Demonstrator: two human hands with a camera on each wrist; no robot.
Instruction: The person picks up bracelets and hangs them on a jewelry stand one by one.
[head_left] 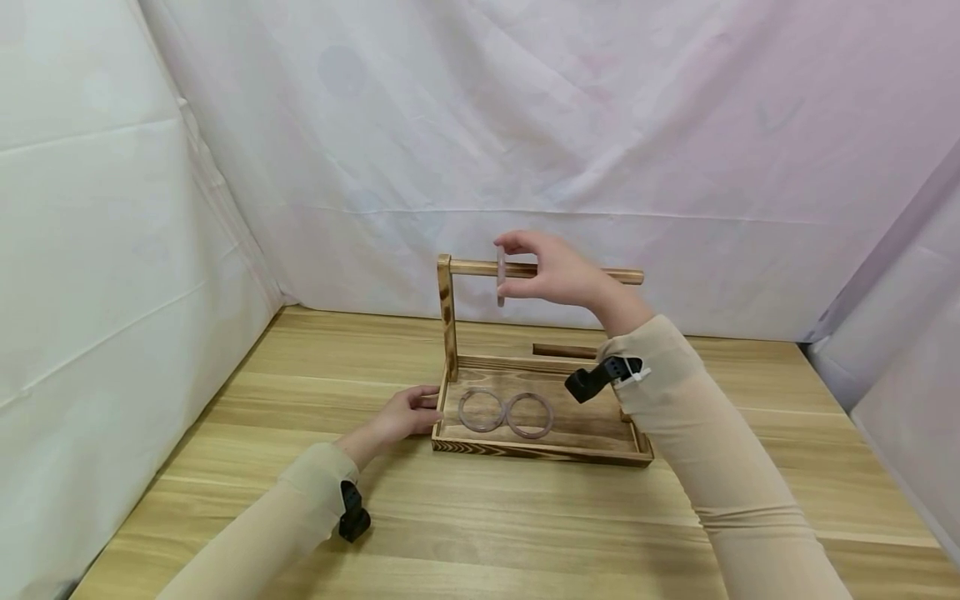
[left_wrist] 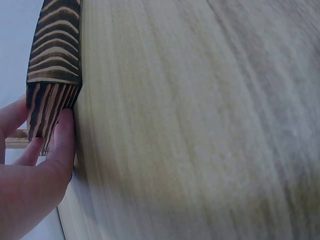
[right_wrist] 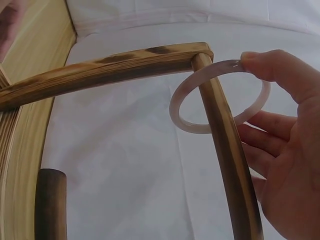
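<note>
A wooden bangle stand (head_left: pixel 447 317) has a tray base, a left post and a long upper rod (right_wrist: pixel 225 150). Between thumb and fingers, my right hand (head_left: pixel 558 271) pinches a pale translucent bangle (right_wrist: pixel 187 95). The upper rod passes through this ring, close to the left post. Two more bangles lie flat and side by side in the tray: a left one (head_left: pixel 482 410) and a pinkish right one (head_left: pixel 530 416). My left hand (head_left: pixel 401 414) grips the tray's left end (left_wrist: pixel 50 105) with thumb and fingers.
A shorter, lower rod (head_left: pixel 566 351) shows at the back right of the stand, its support partly hidden by my right forearm. The stand is on a wood-grain table (head_left: pixel 480 525). White cloth (head_left: pixel 375 150) hangs behind and at both sides.
</note>
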